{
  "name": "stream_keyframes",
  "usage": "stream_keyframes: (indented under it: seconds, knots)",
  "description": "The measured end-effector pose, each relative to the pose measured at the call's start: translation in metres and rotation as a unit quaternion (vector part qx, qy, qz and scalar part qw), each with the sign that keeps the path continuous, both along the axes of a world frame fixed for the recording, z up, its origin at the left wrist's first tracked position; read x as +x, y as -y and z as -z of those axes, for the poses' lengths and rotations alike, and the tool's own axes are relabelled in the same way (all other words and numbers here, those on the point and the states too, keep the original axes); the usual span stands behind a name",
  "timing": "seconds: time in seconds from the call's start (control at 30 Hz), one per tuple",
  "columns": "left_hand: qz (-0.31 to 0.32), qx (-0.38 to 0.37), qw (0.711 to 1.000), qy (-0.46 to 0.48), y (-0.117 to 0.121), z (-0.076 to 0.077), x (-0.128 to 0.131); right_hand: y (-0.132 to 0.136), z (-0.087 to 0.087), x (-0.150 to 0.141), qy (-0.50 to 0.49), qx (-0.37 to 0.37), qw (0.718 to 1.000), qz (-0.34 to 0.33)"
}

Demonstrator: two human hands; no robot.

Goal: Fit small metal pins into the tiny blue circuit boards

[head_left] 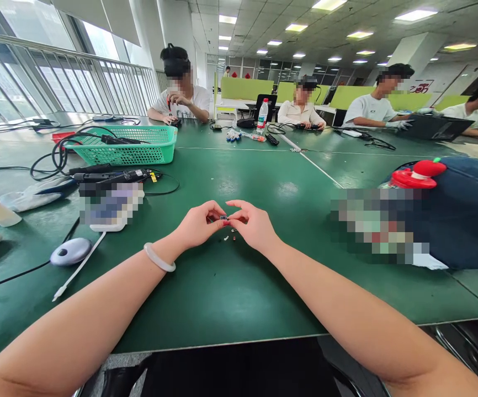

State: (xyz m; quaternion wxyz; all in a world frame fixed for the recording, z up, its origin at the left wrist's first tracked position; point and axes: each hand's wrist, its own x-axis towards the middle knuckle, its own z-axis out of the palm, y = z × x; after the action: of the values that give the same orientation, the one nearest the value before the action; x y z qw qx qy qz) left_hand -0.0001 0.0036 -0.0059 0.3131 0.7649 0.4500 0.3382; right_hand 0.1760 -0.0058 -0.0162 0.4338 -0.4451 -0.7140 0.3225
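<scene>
Between my fingertips, just above the green table (218, 309), is a small dark part (223, 217) with lighter marks, too tiny to identify. My left hand (200, 223), below a pale bangle (159, 258) on the wrist, pinches it from the left side. From the right, my right hand (253, 225) meets it with thumb and a finger pressed together, the index finger raised above. A tiny white piece (226, 238) and a small reddish piece (234, 238) lie on the table right under my hands.
Left of my hands are a phone (112, 207) with a white cable, a grey-purple oval device (70, 252), black tools (112, 177) and a green basket (129, 144). A dark blue bag (462, 215) stands at the right. Several people sit across, near a water bottle (263, 117).
</scene>
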Motion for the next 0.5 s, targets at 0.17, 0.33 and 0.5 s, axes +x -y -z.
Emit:
stream_keyframes:
  seconds: [0.17, 0.33, 0.5]
  knots:
    - [-0.010, 0.020, 0.999, -0.039, -0.003, 0.001, -0.003, -0.007, -0.005, 0.014, 0.125, 0.002, 0.992, -0.010]
    - [-0.021, 0.022, 0.998, -0.051, -0.009, 0.002, -0.007, -0.014, -0.005, 0.025, 0.264, 0.012, 0.964, -0.010]
    - [-0.042, -0.025, 0.998, -0.025, -0.010, 0.002, -0.007, -0.018, 0.000, 0.022, 0.302, 0.052, 0.951, -0.040]
